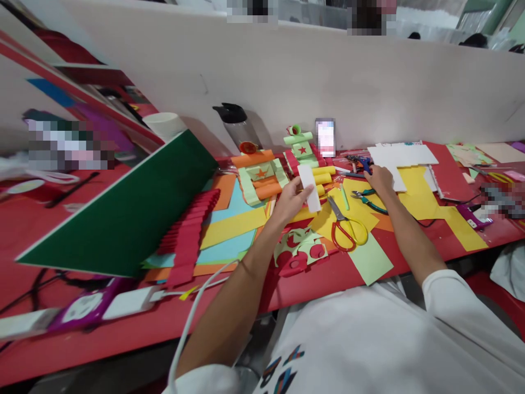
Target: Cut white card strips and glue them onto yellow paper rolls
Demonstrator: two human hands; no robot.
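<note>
A small white strip of paper point(309, 188) is pinched upright in my left hand point(293, 200). My right hand point(379, 180) reaches toward the back of the table, its fingers at a dark blue-handled tool point(363, 163); whether they grip it is hidden. Just in front of that hand lie pliers with teal handles point(374, 202). Scissors with red and yellow handles point(346, 232) rest on yellow paper point(361, 216) between my arms. Behind my left hand are rolled yellow paper tubes point(324, 178) and paper pieces with stars, one orange and green point(262, 174), another green point(302, 149).
A green board point(123, 208) leans at the left beside pleated red paper point(191, 224). A bottle point(241, 128) and a phone point(325, 137) stand against the white partition point(287, 71). Red and green paper scraps point(301, 250) lie near the front. A white cable point(192, 312) crosses my left arm.
</note>
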